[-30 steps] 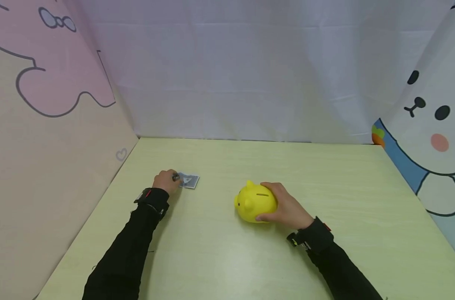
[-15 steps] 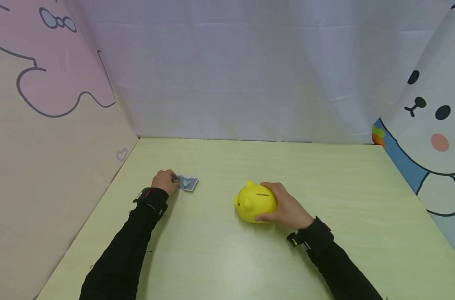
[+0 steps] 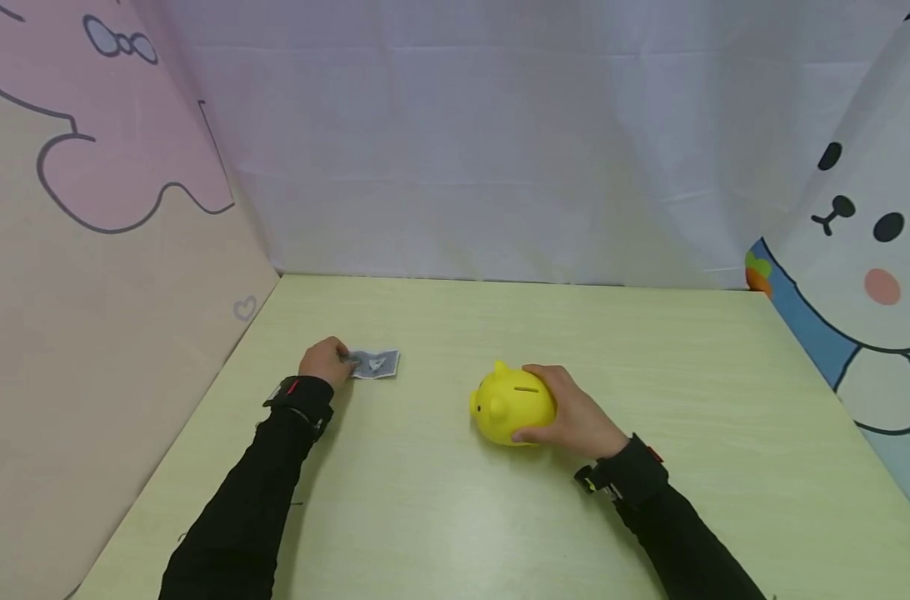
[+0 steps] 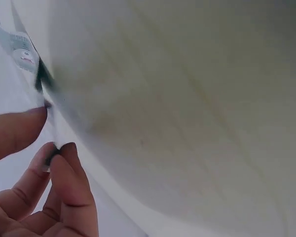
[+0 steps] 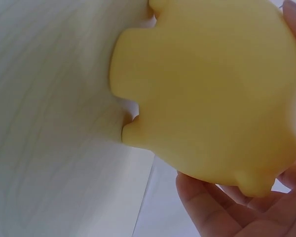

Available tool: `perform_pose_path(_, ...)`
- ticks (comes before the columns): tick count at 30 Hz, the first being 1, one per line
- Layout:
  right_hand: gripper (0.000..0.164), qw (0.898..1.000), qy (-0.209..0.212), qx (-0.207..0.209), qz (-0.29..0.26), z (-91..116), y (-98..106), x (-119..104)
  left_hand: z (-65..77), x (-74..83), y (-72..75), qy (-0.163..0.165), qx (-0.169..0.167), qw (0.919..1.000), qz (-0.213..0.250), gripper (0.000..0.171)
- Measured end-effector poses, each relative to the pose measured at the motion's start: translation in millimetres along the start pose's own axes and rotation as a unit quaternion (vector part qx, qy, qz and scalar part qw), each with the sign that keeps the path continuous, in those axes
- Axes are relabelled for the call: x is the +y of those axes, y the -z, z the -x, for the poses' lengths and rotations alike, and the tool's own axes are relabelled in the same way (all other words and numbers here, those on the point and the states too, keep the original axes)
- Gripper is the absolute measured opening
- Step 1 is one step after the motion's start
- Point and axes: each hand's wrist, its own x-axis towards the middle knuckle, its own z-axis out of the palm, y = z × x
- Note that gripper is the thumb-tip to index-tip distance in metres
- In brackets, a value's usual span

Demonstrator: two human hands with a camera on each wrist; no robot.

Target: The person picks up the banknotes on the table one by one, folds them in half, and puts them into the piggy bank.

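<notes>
In the head view, my left hand [image 3: 324, 361] is at the left of the table, pinching the near end of a small, thin printed paper [image 3: 374, 364], grey with a white border, like a banknote. The left wrist view shows the same paper [image 4: 25, 55] bent, its end between thumb and fingertips. A yellow piggy bank [image 3: 511, 408] stands on its feet right of centre, facing left, with a dark slot in its top. My right hand [image 3: 571, 414] grips its rear, thumb on the near side and fingers on the far side. Its feet meet the table in the right wrist view.
The pale wooden table [image 3: 440, 517] runs back to a white curtain [image 3: 462, 158]. Cartoon-printed panels border it, a pink-and-beige panel [image 3: 110, 333] on the left and a rabbit-like panel [image 3: 837, 275] on the right.
The paper shows longer and straighter than a second ago, as my left hand has shifted slightly left along it. My right hand and the piggy bank have stayed put.
</notes>
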Motion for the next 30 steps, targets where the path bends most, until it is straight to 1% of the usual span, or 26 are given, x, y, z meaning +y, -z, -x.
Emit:
perform_pose_path(4, 0.093, 1.000, -0.002, 0.001, 0.000, -0.3, 0.0, -0.5, 8.4, 6.5, 8.5, 0.003, 0.017, 0.9996, 0.020, 0.020)
perform_pose_path(7, 0.093, 1.000, -0.002, 0.000, -0.001, -0.5, -0.1, -1.3, 9.7, 4.8, 10.6, 0.002, 0.030, 0.9989, 0.036, 0.018)
perform_pose_path(9, 0.094, 1.000, -0.003, 0.000, -0.002, -0.7, -0.2, -1.8, 10.0, 3.5, 11.3, -0.003, 0.038, 0.9982, 0.046, 0.023)
perform_pose_path(12, 0.094, 1.000, -0.005, -0.001, -0.005, -1.1, -0.7, -2.3, 11.2, 4.3, 13.2, -0.010, 0.047, 0.9971, 0.059, 0.039)
perform_pose_path(14, 0.094, 1.000, -0.007, -0.002, -0.007, -1.3, -1.1, -2.6, 12.3, 6.0, 14.6, -0.010, 0.047, 0.9963, 0.071, 0.046)
perform_pose_path(15, 0.095, 1.000, -0.008, -0.002, -0.009, -1.4, -1.3, -2.6, 12.7, 6.6, 15.0, -0.008, 0.046, 0.9960, 0.077, 0.048)
perform_pose_path(19, 0.095, 1.000, -0.014, -0.004, -0.014, -1.7, -1.7, -2.0, 16.0, 13.4, 17.8, -0.013, 0.038, 0.9947, 0.095, 0.041)
perform_pose_path(24, 0.096, 1.000, -0.016, -0.008, -0.016, -1.7, -1.6, -0.6, 24.8, 26.1, 22.1, -0.040, 0.038, 0.9925, 0.110, 0.034)
perform_pose_path(30, 0.092, 1.000, -0.017, -0.009, -0.013, -0.9, 0.4, 1.0, 35.4, 44.0, 25.5, -0.064, 0.044, 0.9866, 0.144, 0.030)
